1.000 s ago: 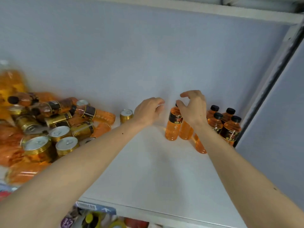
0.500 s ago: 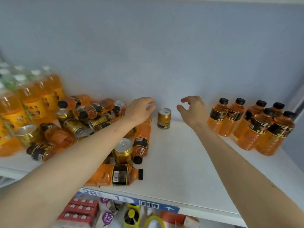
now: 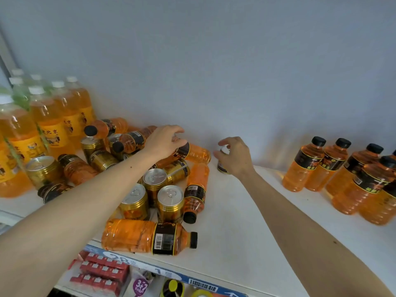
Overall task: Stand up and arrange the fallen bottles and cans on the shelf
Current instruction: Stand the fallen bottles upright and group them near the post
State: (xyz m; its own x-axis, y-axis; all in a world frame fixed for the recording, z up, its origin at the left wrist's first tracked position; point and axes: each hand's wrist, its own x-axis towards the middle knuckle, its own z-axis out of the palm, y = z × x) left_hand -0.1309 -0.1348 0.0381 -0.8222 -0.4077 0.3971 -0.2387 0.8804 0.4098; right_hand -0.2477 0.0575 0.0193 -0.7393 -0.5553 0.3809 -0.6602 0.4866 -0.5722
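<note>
A heap of fallen orange bottles and gold cans lies at the left of the white shelf [image 3: 246,221]. My left hand [image 3: 164,140] rests over the neck end of a lying orange bottle [image 3: 194,153] at the back of the heap, fingers curled around it. My right hand [image 3: 234,156] hovers with fingers apart around a small upright gold can [image 3: 222,166] that stands alone near the back wall. Another bottle [image 3: 147,236] lies along the front edge. Several orange bottles [image 3: 304,166] with black caps stand upright at the right.
Large orange bottles [image 3: 49,123] with white caps stand at the far left. Upright gold cans [image 3: 170,202] sit in the heap's front. A blue price strip [image 3: 201,285] runs along the shelf edge, with red packs [image 3: 100,273] on the shelf below.
The view has swung left from the standing bottles to the heap. My left hand has come down onto a lying bottle. My right hand has reached the lone can.
</note>
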